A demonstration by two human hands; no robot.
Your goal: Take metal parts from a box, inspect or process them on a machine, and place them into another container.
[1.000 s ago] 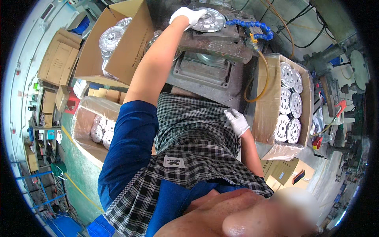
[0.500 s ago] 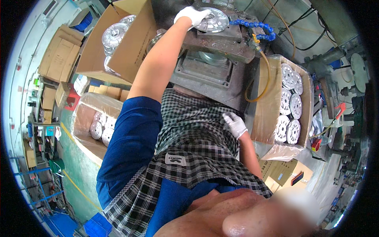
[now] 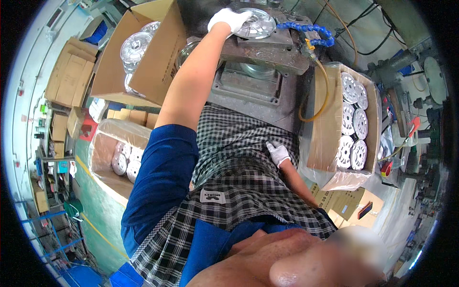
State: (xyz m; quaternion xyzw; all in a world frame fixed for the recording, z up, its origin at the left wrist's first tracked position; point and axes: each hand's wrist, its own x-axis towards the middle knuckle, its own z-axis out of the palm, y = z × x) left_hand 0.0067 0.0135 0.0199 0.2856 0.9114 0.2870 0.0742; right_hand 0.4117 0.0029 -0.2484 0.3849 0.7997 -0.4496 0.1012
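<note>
At the far middle, my gloved left hand (image 3: pixel 229 20) is closed on the left rim of a shiny, wheel-shaped metal disc (image 3: pixel 258 24). The disc sits at the top of a metal press fixture (image 3: pixel 267 52); its contact with the surface below is partly hidden. Below, a round silver part (image 3: pixel 259 70) shows in the fixture's lower block. My right hand (image 3: pixel 278 154), also in a white glove, rests against the checked apron (image 3: pixel 239 167) with its fingers partly stretched out. Nothing shows in it.
Left of the fixture stands a cardboard box (image 3: pixel 160 67) with stacked metal discs (image 3: pixel 135 48). A plastic-lined box (image 3: pixel 107 165) with discs is nearer. To the right, another lined box (image 3: pixel 322 134) holds rows of discs. A blue segmented hose (image 3: pixel 311 29) and yellow tube (image 3: pixel 327 91) flank the fixture.
My right hand has shifted slightly left along the apron, its fingers a little straighter. My left hand keeps hold of the disc in nearly the same place. The view has shifted slightly.
</note>
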